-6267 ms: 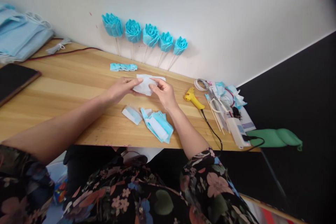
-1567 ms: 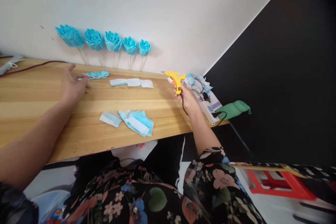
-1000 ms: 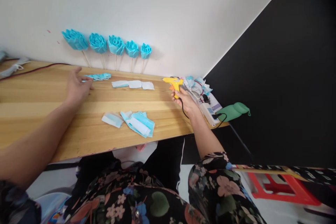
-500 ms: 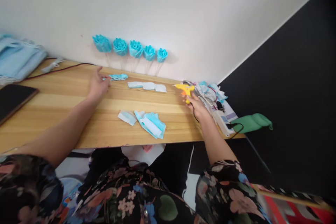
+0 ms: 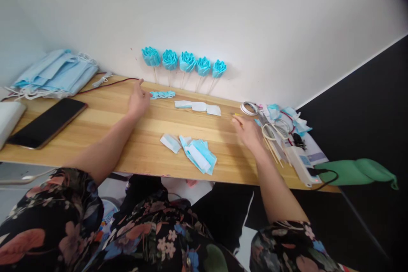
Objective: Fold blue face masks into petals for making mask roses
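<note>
My left hand is at the back of the table, its fingertips on the left end of a pleated blue strip. One finger points up toward the wall. My right hand is closed, fingers down, near the right side of the table. A bit of the yellow glue gun shows at its fingertips; the hand covers the rest. Between the hands lies a row of white-and-blue fabric pieces. Closer to me rests a loose pile of blue and white mask fabric.
Several blue fabric roses on sticks lean against the wall. At left are stacked masks and a phone. Scissors, a tape roll, a power strip and a green pouch are at right.
The view has turned left, so things appear further right. My right hand has tilted downward, and the glue gun, plainly visible before, is now mostly hidden. My left hand stays by the pleated strip.
</note>
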A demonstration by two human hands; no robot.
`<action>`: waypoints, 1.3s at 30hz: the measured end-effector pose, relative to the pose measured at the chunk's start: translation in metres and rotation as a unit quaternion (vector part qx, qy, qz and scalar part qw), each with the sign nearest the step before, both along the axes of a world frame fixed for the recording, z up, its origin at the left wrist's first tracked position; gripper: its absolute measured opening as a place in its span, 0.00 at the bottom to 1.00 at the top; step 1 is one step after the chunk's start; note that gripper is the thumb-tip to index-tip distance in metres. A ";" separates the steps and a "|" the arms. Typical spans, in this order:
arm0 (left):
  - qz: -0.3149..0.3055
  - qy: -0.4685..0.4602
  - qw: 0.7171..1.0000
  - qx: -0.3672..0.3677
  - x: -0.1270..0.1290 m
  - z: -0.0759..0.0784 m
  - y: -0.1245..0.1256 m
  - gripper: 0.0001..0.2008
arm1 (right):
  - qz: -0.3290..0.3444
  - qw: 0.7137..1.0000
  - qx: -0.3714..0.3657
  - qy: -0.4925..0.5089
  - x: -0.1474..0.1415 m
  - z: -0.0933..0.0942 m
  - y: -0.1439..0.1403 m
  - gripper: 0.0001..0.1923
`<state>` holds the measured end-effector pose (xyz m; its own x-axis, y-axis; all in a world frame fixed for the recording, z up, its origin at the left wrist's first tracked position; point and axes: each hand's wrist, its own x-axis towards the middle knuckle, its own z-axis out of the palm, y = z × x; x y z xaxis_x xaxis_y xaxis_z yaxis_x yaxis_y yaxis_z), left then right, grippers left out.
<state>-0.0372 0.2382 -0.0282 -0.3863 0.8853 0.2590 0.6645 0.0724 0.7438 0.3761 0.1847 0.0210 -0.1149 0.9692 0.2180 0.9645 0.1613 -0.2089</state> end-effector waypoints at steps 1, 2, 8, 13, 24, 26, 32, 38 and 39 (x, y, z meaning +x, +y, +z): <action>-0.002 0.006 1.000 -0.004 -0.001 0.001 -0.001 0.34 | 0.018 1.000 -0.007 0.008 -0.013 -0.001 0.005 0.21; -0.003 0.009 1.000 -0.005 -0.002 0.002 -0.003 0.34 | 0.037 0.999 -0.017 0.007 -0.026 -0.002 0.010 0.20; 0.002 0.026 1.000 0.014 0.001 0.007 -0.007 0.35 | 0.079 0.994 -0.073 -0.003 -0.083 -0.015 0.045 0.22; -0.063 0.050 0.997 -0.009 0.008 0.010 -0.007 0.38 | 0.108 0.989 -0.085 0.059 -0.092 -0.036 0.050 0.22; -0.049 0.147 0.985 -0.081 0.036 0.026 0.000 0.38 | 0.113 0.981 -0.068 0.141 -0.086 -0.043 0.048 0.23; -0.047 0.156 0.982 -0.099 0.046 0.031 0.004 0.38 | 0.116 0.980 -0.071 0.146 -0.086 -0.043 0.047 0.23; -0.071 0.178 0.978 -0.078 0.060 0.029 0.020 0.38 | 0.113 0.980 -0.072 0.149 -0.086 -0.045 0.048 0.23; -0.087 0.191 0.976 -0.053 0.071 0.029 0.025 0.35 | 0.112 0.979 -0.077 0.149 -0.087 -0.045 0.048 0.23; -0.096 0.194 0.975 -0.042 0.073 0.030 0.025 0.35 | 0.111 0.979 -0.078 0.149 -0.087 -0.045 0.048 0.23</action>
<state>0.0360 0.2636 0.0019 -0.0989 0.9560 0.2762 0.9021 -0.0310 0.4303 0.2893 0.2326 -0.0236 -0.2814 0.9514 0.1252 0.8017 0.3047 -0.5143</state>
